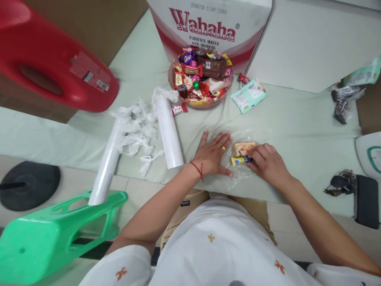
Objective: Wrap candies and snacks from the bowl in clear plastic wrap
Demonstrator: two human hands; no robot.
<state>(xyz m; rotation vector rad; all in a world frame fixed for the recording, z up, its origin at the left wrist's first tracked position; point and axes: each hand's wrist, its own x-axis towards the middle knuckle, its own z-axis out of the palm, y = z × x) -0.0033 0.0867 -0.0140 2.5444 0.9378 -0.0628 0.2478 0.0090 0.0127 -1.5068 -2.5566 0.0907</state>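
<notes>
A clear plastic bag (235,180) lies flat on the pale green cloth. On it rest a beige, crumbly-looking block (242,148) and, just below that, a small yellow and blue wrapped candy (238,161). My left hand (212,154) is spread flat, fingers apart, at the bag's left edge, with a red string on the wrist. The fingers of my right hand (268,165) are pinched round the right end of the candy, close against the block. Its fingertips are partly hidden.
Two white plastic rolls (169,135) with crumpled film (135,131) lie to the left. Beyond are a candy bowl (202,104), a Wahaha box (208,24) and a mint packet (249,96). A red jug (98,89) stands far left; a phone (366,200) and keys lie right.
</notes>
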